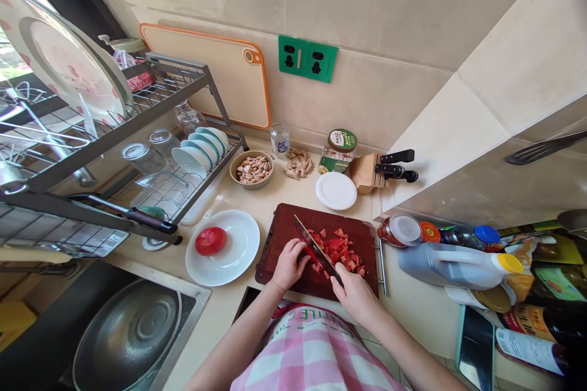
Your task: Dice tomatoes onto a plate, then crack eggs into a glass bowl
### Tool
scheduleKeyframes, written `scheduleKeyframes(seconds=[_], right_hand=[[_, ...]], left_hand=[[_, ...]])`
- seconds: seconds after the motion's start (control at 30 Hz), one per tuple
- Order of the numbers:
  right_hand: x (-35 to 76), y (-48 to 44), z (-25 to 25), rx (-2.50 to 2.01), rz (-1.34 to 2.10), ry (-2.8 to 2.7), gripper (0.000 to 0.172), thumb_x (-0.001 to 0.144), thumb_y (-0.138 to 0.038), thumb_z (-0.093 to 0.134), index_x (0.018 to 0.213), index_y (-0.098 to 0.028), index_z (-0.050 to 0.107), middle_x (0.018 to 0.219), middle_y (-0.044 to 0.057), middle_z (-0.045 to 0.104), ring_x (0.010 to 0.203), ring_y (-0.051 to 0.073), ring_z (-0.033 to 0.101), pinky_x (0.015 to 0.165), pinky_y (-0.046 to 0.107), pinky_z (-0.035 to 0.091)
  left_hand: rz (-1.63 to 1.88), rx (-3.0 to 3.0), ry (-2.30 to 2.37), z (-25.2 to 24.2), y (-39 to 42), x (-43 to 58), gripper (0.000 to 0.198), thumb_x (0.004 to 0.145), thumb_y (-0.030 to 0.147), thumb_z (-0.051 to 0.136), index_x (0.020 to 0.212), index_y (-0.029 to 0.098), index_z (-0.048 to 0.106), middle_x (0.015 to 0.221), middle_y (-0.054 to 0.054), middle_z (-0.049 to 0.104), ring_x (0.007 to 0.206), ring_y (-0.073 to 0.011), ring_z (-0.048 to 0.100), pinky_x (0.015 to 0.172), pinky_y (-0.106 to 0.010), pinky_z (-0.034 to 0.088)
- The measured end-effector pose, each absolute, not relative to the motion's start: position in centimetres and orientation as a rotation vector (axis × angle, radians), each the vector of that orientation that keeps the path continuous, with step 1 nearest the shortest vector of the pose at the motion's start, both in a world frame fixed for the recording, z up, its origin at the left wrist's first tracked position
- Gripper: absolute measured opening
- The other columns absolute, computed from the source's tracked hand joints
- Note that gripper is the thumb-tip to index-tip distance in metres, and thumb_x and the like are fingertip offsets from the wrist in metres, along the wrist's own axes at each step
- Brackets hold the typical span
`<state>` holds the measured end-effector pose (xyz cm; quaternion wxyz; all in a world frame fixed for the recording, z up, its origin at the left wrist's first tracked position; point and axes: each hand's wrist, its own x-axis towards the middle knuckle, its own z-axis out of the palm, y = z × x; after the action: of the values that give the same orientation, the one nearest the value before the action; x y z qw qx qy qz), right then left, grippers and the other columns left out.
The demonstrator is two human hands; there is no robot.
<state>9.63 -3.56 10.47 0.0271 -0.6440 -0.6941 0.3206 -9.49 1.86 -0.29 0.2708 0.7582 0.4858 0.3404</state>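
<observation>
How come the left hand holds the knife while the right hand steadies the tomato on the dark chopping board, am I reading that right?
Not quite: the head view shows the knife in the right hand, not the left hand. So the left hand steadies the tomato on the dark chopping board.

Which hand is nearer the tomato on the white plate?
Left. The left hand is on the cutting board, to the right of the tomato. The right hand, holding the knife, is farther right of it, at the board's near edge.
</observation>
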Motion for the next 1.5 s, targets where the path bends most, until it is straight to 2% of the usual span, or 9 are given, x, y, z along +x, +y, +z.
scheduleKeyframes(seconds=[0.23, 0.57, 0.7, 0.93, 1.2, 1.5], right_hand=[[9.2, -3.3, 11.0, -2.072, 1.035, -2.167, 0.013, 0.091, -0.022, 0.037, 0.093, -0.02, 0.049, 0.077, 0.005, 0.069, 0.067, 0.017, 0.064, 0.054, 0.024, 0.026], [7.1, -1.1, 6.5, -2.034, 0.979, -2.093, 0.014, 0.092, -0.025, 0.037, 0.092, -0.019, 0.05, 0.08, 0.007, 0.069, 0.072, 0.018, 0.064, 0.058, 0.024, 0.032], [8.5, -1.9, 7.7, -1.944, 0.996, -2.038, 0.018, 0.092, -0.029, 0.033, 0.091, -0.02, 0.048, 0.075, 0.005, 0.067, 0.068, 0.018, 0.062, 0.057, 0.024, 0.032], [9.6, -3.8, 10.2, -1.997, 1.011, -2.144, 0.013, 0.09, -0.025, 0.035, 0.089, -0.021, 0.048, 0.069, 0.002, 0.065, 0.06, 0.016, 0.06, 0.052, 0.024, 0.024], [9.0, -3.4, 11.0, -2.097, 1.029, -2.201, 0.014, 0.091, -0.022, 0.037, 0.094, -0.02, 0.05, 0.077, 0.006, 0.068, 0.067, 0.018, 0.064, 0.054, 0.025, 0.026], [6.6, -1.3, 7.1, -2.093, 0.958, -2.146, 0.015, 0.092, -0.023, 0.036, 0.094, -0.019, 0.051, 0.081, 0.008, 0.07, 0.072, 0.019, 0.065, 0.057, 0.024, 0.031]], left_hand=[[0.906, 2.078, 1.314, -0.7, 1.9, -9.6, 0.027, 0.085, 0.024, 0.054, 0.112, 0.022, 0.054, 0.11, -0.01, 0.058, 0.106, -0.022, 0.055, 0.093, -0.04, 0.05], [0.926, 2.055, 1.298, -0.3, 1.9, -9.6, 0.021, 0.084, 0.023, 0.054, 0.105, 0.022, 0.055, 0.107, -0.008, 0.058, 0.102, -0.0215, 0.056, 0.091, -0.04, 0.051], [0.931, 2.038, 1.289, 0.2, 1.8, -9.5, 0.019, 0.085, 0.022, 0.052, 0.104, 0.023, 0.055, 0.105, -0.008, 0.057, 0.1, -0.021, 0.056, 0.09, -0.04, 0.051], [0.933, 2.042, 1.318, -0.2, 1.7, -9.5, 0.019, 0.085, 0.023, 0.053, 0.103, 0.023, 0.057, 0.106, -0.008, 0.057, 0.102, -0.0216, 0.056, 0.09, -0.04, 0.051], [0.94, 2.065, 1.321, -0.5, 1.8, -9.5, 0.023, 0.083, 0.024, 0.055, 0.107, 0.022, 0.057, 0.107, -0.009, 0.06, 0.102, -0.0214, 0.058, 0.089, -0.039, 0.052], [0.934, 2.043, 1.297, -0.1, 1.9, -9.5, 0.019, 0.083, 0.021, 0.055, 0.102, 0.022, 0.057, 0.103, -0.008, 0.061, 0.1, -0.0203, 0.057, 0.089, -0.037, 0.051]])
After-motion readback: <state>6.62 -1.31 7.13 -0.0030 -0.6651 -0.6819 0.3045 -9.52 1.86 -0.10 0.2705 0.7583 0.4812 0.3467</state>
